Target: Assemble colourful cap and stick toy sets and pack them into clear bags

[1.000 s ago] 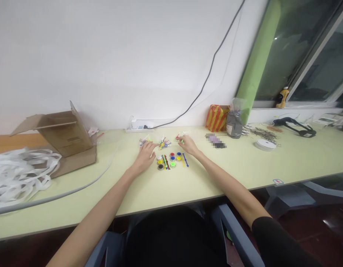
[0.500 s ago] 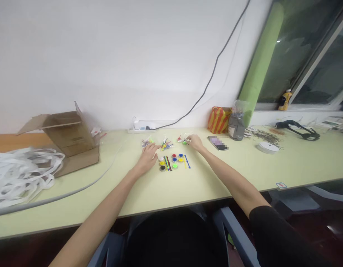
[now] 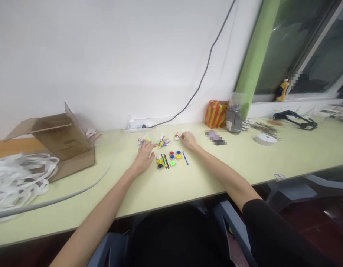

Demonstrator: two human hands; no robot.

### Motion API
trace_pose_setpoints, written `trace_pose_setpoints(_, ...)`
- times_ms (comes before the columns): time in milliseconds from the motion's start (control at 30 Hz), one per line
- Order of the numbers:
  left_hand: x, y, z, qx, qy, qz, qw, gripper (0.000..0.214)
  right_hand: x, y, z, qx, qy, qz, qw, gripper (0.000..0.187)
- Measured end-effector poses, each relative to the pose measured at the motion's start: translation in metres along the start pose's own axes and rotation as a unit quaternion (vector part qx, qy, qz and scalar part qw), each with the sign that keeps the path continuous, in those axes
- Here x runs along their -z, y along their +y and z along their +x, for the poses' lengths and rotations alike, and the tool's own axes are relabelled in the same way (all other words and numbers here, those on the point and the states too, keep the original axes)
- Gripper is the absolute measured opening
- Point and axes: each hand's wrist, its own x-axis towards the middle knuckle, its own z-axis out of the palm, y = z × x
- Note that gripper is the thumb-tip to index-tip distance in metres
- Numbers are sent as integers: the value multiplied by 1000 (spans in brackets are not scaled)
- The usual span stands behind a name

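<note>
My left hand (image 3: 145,152) lies on the table with its fingers outstretched and holds nothing. Its fingertips are beside a pile of colourful small plastic pieces (image 3: 162,142), with another small pile (image 3: 144,139) just behind. At a third pile with red and white pieces (image 3: 176,136), my right hand (image 3: 189,141) has its fingers pinched together; whatever they grip is too small to make out. Nearer me stand several small round discs with coloured tops, such as a red disc (image 3: 172,153) and a black disc (image 3: 160,166). Thin arrow-shaped strips lie among them, including a blue arrow (image 3: 185,158).
A phone (image 3: 215,137) lies right of my right hand. Behind it stand a striped bag (image 3: 215,114) and a grey container (image 3: 234,120). A white roll (image 3: 266,139) is farther right. On the left are a cardboard box (image 3: 62,135), white straps (image 3: 23,181) and a grey cable (image 3: 77,193).
The view has shifted slightly, so things sit a little left and higher. My right hand has moved slightly left over its pile. My left hand stays in place.
</note>
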Motion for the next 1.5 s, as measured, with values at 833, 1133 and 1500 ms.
trace_pose_setpoints(833,-11,45,1,-78,71,-75,992,24,43,-109,-87,154,-119,541,818,38)
trace_pose_setpoints(1133,-2,54,-4,-49,33,-116,992,22,63,-74,-73,73,-182,601,775,41)
trace_pose_setpoints(1500,12,19,1,37,100,-139,985,25,73,1,-63,-72,-137,-21,988,12)
